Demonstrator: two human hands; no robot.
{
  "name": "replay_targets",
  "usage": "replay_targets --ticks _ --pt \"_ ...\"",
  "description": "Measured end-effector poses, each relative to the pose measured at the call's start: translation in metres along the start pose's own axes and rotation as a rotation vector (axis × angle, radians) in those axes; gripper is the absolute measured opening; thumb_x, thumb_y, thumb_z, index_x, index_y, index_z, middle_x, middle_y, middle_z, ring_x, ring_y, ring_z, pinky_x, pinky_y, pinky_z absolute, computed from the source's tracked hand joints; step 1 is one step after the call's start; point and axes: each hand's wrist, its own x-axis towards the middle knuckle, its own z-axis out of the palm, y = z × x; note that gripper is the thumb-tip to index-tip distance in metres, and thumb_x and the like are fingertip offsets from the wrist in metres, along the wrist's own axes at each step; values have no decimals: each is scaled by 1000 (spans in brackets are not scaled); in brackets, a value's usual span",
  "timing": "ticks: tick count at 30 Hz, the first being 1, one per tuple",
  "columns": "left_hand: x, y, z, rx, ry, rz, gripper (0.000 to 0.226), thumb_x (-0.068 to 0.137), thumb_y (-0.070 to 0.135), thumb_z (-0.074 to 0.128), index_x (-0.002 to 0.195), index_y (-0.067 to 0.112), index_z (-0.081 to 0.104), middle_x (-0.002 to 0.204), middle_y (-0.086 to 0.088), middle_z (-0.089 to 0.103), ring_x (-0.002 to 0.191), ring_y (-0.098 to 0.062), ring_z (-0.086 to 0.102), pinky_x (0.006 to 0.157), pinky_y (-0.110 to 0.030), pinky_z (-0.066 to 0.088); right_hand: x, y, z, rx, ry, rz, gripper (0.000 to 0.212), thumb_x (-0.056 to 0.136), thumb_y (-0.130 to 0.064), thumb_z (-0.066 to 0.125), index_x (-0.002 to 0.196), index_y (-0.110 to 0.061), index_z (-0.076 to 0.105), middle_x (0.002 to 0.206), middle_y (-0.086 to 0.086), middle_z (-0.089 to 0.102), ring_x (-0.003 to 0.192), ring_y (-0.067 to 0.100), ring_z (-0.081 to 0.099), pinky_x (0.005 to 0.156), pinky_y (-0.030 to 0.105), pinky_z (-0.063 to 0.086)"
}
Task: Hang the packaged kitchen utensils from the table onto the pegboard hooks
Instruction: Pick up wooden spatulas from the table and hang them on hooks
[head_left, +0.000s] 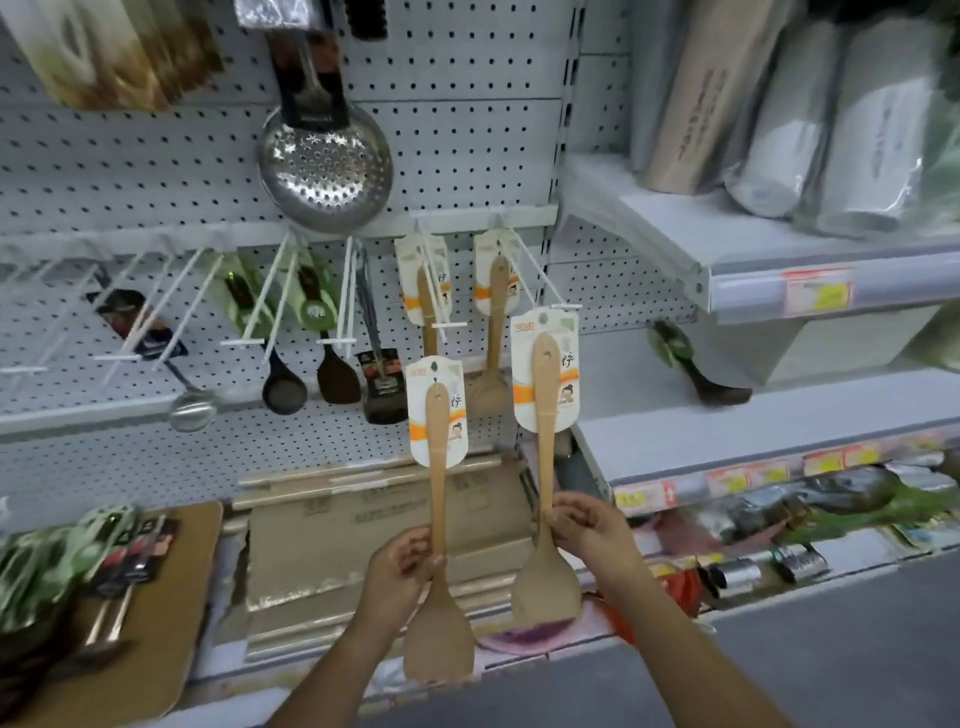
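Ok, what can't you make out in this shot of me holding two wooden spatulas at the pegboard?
Head view:
- Whether the card of the pale wooden spatula in the right hand is on the white hook: blurred where they meet.
- Print on the card of the second wooden spatula in the left hand: too small.
- Lower left, packaged utensils: blurred, cut off by the edge.
- Shelf's yellow price labels: blurred.

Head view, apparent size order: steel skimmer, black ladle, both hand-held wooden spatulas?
1. Right-hand spatula and left-hand spatula: they look alike, so not ranked against each other. They are nearest the camera, which likely inflates them.
2. Steel skimmer.
3. Black ladle.
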Motion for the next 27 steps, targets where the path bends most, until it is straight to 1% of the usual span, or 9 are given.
replay_targets --ticks 4,8,14,17,19,21,23,25,27 --pt "-2 9 16 -10 54 -21 33 82 -13 68 99 15 68 83 9 76 80 -5 69 88 -36 55 9 2 -10 -5 -50 16 12 90 5 66 97 -3 73 79 5 75 70 13 64 64 25 51" --pt "2 14 32 -3 132 -7 32 81 -12 70 102 12 69 86 0 76 87 -16 69 83 -27 56 19 1 -20 -22 -88 -3 17 89 1 69 90 -15 76 86 7 77 79 20 68 73 32 50" --pt "2 22 35 -13 173 18 35 80 -14 69 101 15 70 84 4 76 81 -8 70 79 -24 57 19 -1 -24 -23 -109 -13 16 90 4 67 93 -10 74 87 10 78 84 23 71 76 35 52" --pt "10 19 24 -22 173 7 34 81 -12 70 103 14 69 82 1 76 81 -14 70 78 -25 57 18 1 -21 -45 -109 -12 16 90 5 65 94 -8 75 88 10 78 84 21 72 73 30 51" --pt "14 18 18 -9 164 2 34 81 -11 71 103 15 68 82 2 76 80 -13 71 75 -21 56 16 4 -19 -60 -99 -15 17 91 6 62 92 -6 75 85 10 77 74 14 69 66 23 49" --pt "19 17 15 -3 146 9 33 81 -10 71 105 12 69 86 -5 76 86 -19 71 75 -21 56 14 4 -17 -71 -88 -26 18 92 7 60 90 -4 74 81 11 77 65 10 63 58 20 45" --pt "24 16 13 -7 135 18 32 80 -10 72 107 7 68 91 -12 75 90 -27 70 76 -23 56 14 3 -14 -70 -88 -20 17 93 6 61 90 -4 74 80 11 76 65 10 63 56 20 45" --pt "27 14 14 1 126 13 33 80 -10 72 106 9 68 93 -14 74 91 -28 70 77 -24 56 16 3 -12 -54 -65 -2 16 92 3 63 90 -8 74 82 11 77 71 16 67 62 27 50" --pt "27 12 14 3 117 15 33 80 -10 72 105 11 69 92 -12 74 90 -25 70 75 -21 55 23 1 -10 -15 -11 12 19 89 3 66 87 -13 75 84 13 77 82 29 71 76 41 56"
